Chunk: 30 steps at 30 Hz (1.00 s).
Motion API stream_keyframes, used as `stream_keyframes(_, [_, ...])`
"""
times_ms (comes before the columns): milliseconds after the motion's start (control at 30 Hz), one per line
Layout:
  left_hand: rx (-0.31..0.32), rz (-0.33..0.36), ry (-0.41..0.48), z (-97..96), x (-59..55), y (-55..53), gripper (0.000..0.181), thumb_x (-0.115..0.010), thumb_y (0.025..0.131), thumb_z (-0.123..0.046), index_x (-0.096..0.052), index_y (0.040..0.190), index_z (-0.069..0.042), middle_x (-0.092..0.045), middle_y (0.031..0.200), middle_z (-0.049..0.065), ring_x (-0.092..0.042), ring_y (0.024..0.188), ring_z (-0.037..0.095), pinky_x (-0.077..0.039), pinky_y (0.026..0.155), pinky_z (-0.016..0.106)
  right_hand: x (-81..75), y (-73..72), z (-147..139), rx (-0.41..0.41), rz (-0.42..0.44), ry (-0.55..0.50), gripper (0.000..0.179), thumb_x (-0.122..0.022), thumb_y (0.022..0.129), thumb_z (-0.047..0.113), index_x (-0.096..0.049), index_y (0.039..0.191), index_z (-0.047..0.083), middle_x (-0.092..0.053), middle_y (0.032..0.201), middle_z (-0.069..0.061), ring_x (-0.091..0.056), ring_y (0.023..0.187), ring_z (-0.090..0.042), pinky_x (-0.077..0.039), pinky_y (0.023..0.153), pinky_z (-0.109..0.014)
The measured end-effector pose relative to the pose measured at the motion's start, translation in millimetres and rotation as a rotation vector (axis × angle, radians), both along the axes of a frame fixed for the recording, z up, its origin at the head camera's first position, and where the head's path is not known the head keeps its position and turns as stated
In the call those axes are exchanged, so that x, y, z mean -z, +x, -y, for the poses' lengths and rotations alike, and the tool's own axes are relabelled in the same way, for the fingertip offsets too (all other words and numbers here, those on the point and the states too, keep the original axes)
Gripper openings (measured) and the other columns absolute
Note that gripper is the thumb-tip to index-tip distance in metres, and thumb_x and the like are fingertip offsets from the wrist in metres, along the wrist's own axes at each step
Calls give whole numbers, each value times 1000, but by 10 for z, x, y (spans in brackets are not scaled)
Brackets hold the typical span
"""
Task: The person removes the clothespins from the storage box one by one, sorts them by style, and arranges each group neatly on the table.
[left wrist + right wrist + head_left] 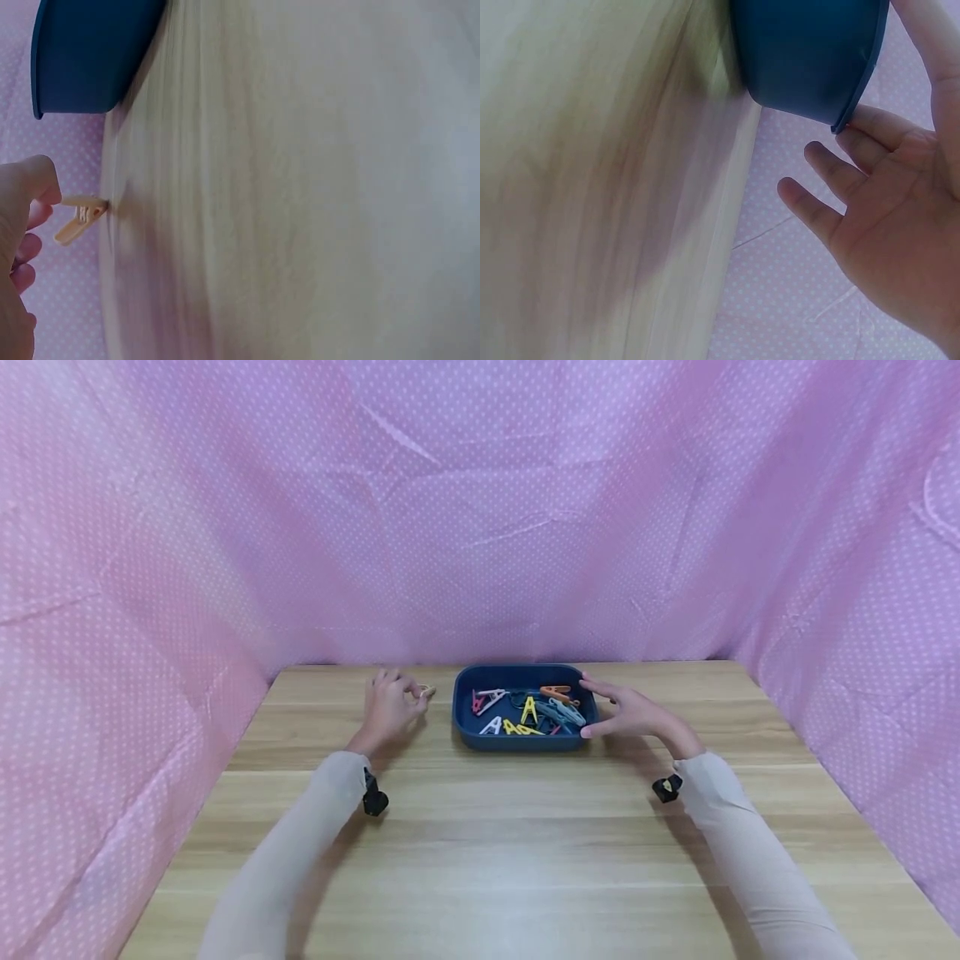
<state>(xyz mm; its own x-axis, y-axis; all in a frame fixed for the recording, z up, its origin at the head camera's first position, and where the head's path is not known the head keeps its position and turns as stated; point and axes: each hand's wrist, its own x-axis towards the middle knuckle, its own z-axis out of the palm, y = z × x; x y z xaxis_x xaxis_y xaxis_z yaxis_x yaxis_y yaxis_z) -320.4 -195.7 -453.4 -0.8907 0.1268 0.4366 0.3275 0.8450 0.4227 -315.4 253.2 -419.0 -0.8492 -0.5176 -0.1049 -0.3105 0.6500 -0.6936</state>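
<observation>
A pale orange clothespin [84, 216] stands tilted, its tip by the tabletop. My left hand [389, 706] pinches it by one handle end; in the left wrist view the hand [19, 240] hides part of the grip. To the right of it sits a dark blue plastic box [517, 742] holding several clothespins, among them a yellow one [529, 711], an orange one [556, 692], a blue one [567, 713] and a white one [492, 726]. My right hand [632, 712] touches the box's right end, fingers spread and fairly straight, thumb near the front corner.
A light wood-grain table [495, 843] carries everything. Pink dotted cloth [495, 527] hangs behind it and along both sides. Small black cameras are strapped at the left wrist [374, 795] and the right wrist [667, 788].
</observation>
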Motion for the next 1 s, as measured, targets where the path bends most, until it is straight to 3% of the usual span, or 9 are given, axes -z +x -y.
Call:
stream_keyframes(267, [-33,68,54,-60,96,46,13,-80,76,-19,-69,78,-13,-68,102,10,-53,98,31,-36,92,48,-22,-4,7,-6,0,1,104,-84,82,42,-24,163,13,-14,171,-14,-12,157,-41,-24,120,-63])
stream_keyframes(533, [-55,74,112,-112,182,47,13,-82,76,-18,-70,77,-13,-69,105,12,-55,99,33,-38,91,49,-10,-1,11,-9,5,2,105,-84,82,42,-24,163,13,-14,171,-15,-13,156,-42,-24,119,-63])
stream_keyframes(800, [-57,139,154,-128,213,41,11,-80,81,-20,-72,82,-12,-67,114,13,-53,106,33,-36,95,51,30,-14,-4,-11,7,-12,103,-84,83,41,-25,162,13,-14,171,-16,-12,156,-42,-23,119,-64])
stream_keyframes(1000, [-49,177,180,-116,190,54,11,-78,83,-20,-73,86,-10,-65,108,13,-52,105,32,-34,97,50,27,-19,-8,-25,-22,4,102,-84,83,40,-25,162,11,-14,171,-15,-11,157,-42,-21,120,-65])
